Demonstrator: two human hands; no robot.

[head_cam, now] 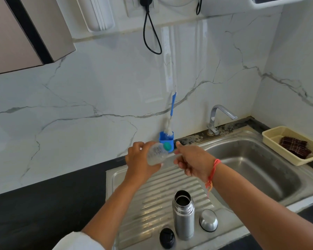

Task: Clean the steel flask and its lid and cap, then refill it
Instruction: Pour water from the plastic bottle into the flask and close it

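Fingers (136,146) curled round clear bottle (156,154), left hand (140,164)

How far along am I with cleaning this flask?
Early. Done: the flask stands open on the drainboard, black lid and steel cap off beside it. In hand: your left hand grips a small clear bottle, right hand close to it. Left: scrubbing, rinsing, refilling; the brush sits in its holder, no water runs from the tap.
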